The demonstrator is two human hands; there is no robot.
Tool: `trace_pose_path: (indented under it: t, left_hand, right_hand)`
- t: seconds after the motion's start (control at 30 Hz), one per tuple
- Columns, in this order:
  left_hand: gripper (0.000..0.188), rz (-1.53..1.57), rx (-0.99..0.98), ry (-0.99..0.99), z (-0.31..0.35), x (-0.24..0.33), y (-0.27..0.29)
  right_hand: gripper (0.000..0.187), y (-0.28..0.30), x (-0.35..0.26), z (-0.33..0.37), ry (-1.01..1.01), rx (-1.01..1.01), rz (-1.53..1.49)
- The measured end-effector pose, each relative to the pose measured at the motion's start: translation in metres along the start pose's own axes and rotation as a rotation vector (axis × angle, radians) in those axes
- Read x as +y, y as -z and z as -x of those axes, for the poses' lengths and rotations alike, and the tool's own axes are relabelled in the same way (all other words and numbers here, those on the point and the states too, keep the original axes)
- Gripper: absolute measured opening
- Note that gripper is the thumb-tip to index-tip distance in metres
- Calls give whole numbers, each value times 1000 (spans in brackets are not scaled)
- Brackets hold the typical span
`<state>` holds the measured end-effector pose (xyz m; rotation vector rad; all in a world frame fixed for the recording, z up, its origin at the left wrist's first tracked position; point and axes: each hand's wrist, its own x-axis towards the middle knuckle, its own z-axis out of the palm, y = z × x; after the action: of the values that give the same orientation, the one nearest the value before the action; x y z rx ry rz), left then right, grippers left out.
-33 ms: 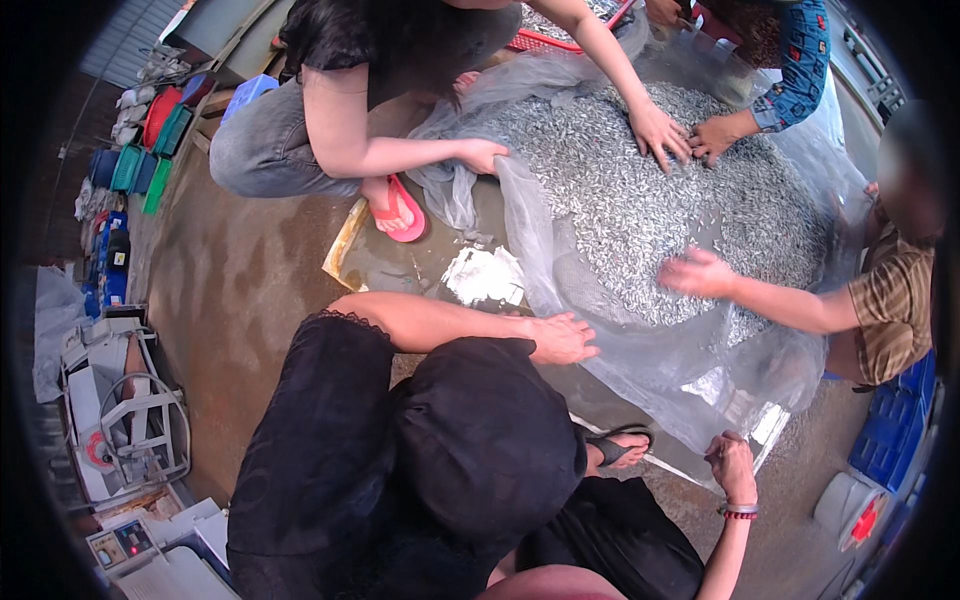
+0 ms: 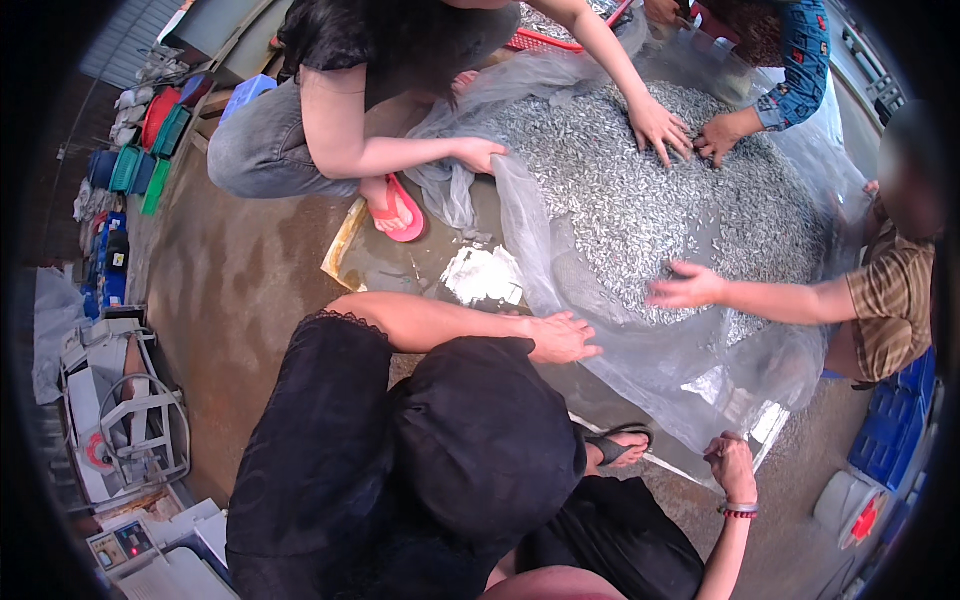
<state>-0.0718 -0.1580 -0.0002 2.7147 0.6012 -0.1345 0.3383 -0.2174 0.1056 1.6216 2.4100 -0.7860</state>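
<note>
A translucent net [image 2: 650, 365] spreads in front of me, heaped with small silvery fish [image 2: 620, 220]. My left hand [image 2: 563, 338] reaches out from a black sleeve and lies at the net's near left edge, fingers apart. At the near right, my right hand [image 2: 733, 467], with bracelets at its wrist, is closed on the net's edge. One co-worker's hand [image 2: 690, 285] is over the fish from the right. Two other people's hands, a bare-armed one [image 2: 658, 128] and a blue-sleeved one [image 2: 722, 135], touch the heap at its far side. Another hand [image 2: 478, 154] grips the net's left edge.
Under the net lies a pale-edged board [image 2: 345, 240] on the wet floor. A red basket [image 2: 545, 40] with fish stands at the back. Blue crates [image 2: 893, 410] and a white bucket [image 2: 848, 505] are at right; a white metal scale [image 2: 120, 410] stands at left.
The right co-worker's hand has shifted slightly left and down over the fish. The far hands have moved a little. My own hands keep their places.
</note>
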Motion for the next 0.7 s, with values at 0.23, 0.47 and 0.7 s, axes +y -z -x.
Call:
trace_pose_path:
  t: [0.23, 0.47, 0.7]
  left_hand:
    - [62, 92, -91, 99, -3, 8, 35]
    - [59, 101, -141, 131, -2, 5, 13]
    - [57, 144, 92, 65, 1, 5, 30]
  right_hand:
    - [6, -2, 8, 7, -69, -65, -18]
    - [4, -2, 7, -1, -109, -145, 36]
    - [5, -15, 25, 0, -116, -220, 147]
